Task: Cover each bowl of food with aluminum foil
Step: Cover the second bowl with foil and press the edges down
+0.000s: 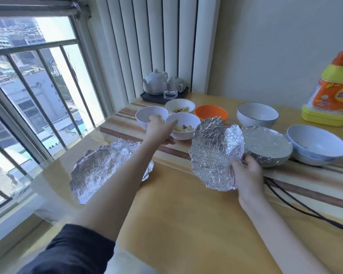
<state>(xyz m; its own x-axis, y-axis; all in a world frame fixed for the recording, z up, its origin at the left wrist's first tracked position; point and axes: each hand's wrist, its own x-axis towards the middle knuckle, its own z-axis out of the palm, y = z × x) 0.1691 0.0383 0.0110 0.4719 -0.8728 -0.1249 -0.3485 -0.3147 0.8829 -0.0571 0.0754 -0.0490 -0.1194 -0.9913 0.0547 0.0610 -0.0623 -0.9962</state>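
My right hand (246, 171) pinches the edge of a crinkled foil sheet (212, 153) held upright above the table. Just behind it stands a bowl wrapped in foil (265, 145). My left hand (159, 128) reaches forward with straight fingers to the rim of a white bowl of food (183, 125), between it and another white bowl (149, 115). A third white bowl with food (179, 106) and an orange bowl (210, 113) sit further back. Another foil sheet (99, 171) lies flat under my left forearm.
Two white bowls, one (256, 114) at the back and one (317, 144) to the right, stand near the foil-wrapped bowl. A yellow detergent jug (333, 95) is at the far right. A tea tray (164, 93) with pot and glass sits by the blinds. A black cable (297, 206) crosses the table.
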